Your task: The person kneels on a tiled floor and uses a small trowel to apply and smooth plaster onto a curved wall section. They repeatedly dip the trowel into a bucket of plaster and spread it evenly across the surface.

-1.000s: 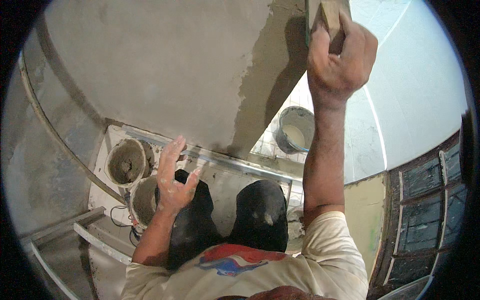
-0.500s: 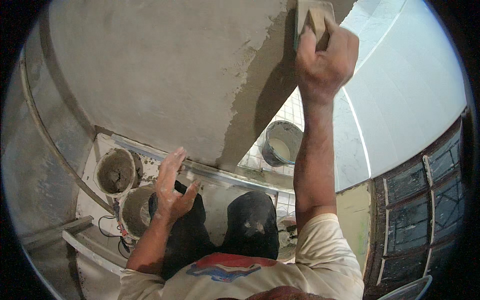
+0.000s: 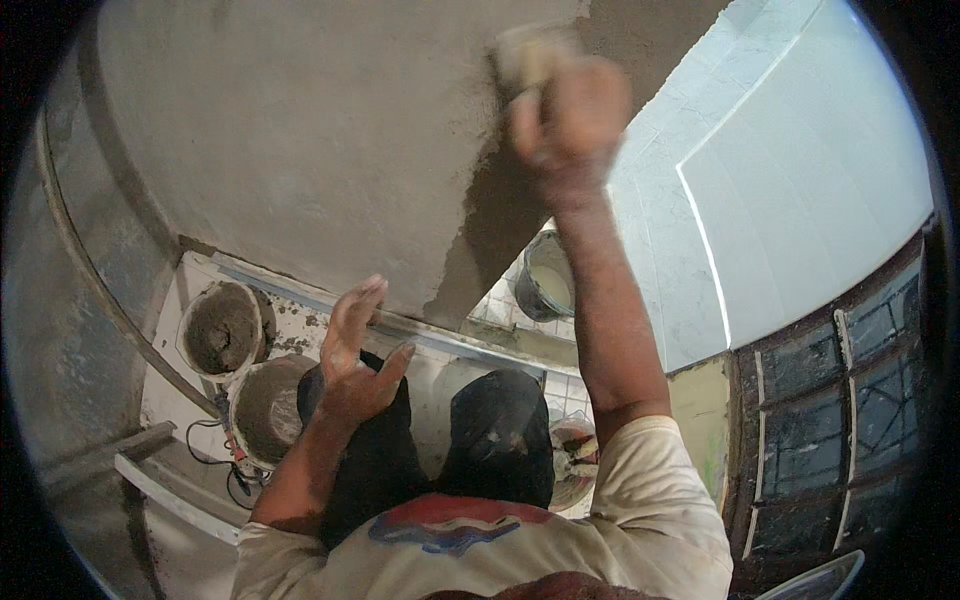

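Blurred by motion, my right hand (image 3: pixel 578 110) grips the light-coloured handle of a plastering float (image 3: pixel 520 60). The float is at the wall (image 3: pixel 300 130), near the ragged line where lighter grey plaster meets a darker, wetter-looking band (image 3: pixel 490 210). My right arm is stretched far forward. Above my left knee my left hand (image 3: pixel 360 350) is raised, its fingers and thumb apart and whitened with residue. It holds nothing.
At the left stand a bucket of mortar (image 3: pixel 222 330) and a second bucket (image 3: pixel 268 412), beside a black cable (image 3: pixel 205 435). A bucket with cloudy liquid (image 3: pixel 546 278) is partly behind my right arm. A dark-framed window (image 3: pixel 810 430) is at the right.
My right hand has swept left with the float, from the dark band's far edge onto the lighter plaster. The left hand has shifted slightly, still spread.
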Demonstrator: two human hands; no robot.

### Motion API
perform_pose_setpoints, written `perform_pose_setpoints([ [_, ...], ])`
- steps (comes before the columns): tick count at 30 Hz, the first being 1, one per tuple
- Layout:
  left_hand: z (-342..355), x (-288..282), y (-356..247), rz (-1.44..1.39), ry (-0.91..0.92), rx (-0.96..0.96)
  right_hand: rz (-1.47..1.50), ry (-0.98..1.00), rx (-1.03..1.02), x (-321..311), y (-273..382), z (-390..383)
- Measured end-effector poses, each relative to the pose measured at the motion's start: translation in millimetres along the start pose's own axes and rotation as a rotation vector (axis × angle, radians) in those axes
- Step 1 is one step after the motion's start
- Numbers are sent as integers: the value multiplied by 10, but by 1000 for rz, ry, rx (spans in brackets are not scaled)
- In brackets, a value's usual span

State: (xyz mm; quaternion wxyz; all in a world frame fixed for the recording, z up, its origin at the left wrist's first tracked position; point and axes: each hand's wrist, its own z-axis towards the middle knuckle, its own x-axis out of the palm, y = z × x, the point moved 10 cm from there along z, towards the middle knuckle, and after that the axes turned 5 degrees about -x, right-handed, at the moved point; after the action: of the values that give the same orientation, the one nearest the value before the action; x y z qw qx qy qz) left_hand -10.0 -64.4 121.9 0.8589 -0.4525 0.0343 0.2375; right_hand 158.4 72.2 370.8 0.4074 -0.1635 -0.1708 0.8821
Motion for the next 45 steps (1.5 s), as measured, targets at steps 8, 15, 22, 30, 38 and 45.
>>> perform_pose_setpoints([
  [8, -35, -91, -11, 47, -41, -7, -79, -21, -50, -281, 63, 208],
  [15, -27, 25, 80, -42, 20, -69, 307, 467, -98, 464, 784, -719],
  [22, -6, -17, 180, -104, 3, -192, -191, -11, -30, -874, -685, 465],
  [30, 2, 65, 155, -37, 13, -95, 130, 202, -57, -27, 273, -684],
  [38, 17, -5, 143, 54, 6, -162, -88, -21, 36, -722, -505, -234],
  [45, 52, 78, 107, 49, 0, -128, 165, 246, 45, 81, 410, -1050],
])
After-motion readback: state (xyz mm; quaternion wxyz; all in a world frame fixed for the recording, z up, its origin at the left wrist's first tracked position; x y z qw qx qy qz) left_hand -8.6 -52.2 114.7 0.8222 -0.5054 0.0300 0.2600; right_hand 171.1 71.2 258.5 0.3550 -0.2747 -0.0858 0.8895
